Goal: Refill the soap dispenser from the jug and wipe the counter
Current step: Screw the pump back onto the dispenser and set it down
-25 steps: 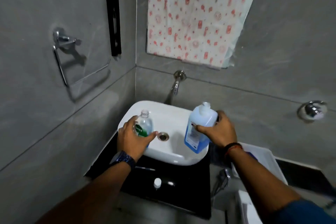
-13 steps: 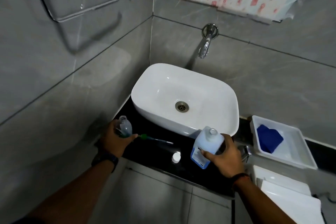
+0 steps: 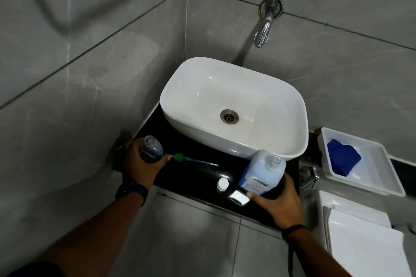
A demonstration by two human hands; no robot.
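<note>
L hand [image 3: 140,167] fingers wrapped round small clear plastic soap dispenser bottle [image 3: 153,149], cap off, green-collared pump tube [image 3: 191,159] just past its fingertips on glossy black counter [image 3: 191,180], R hand [image 3: 280,203] gripping squarish translucent jug w/ blue liquid [image 3: 262,174], open neck, round white cap [image 3: 222,184] just left of its fingers.

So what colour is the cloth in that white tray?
Deep blue: the cloth in the tray, clearest in the head view.

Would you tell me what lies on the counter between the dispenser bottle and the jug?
In the head view, the green pump with its tube and a white cap lie between them.
</note>
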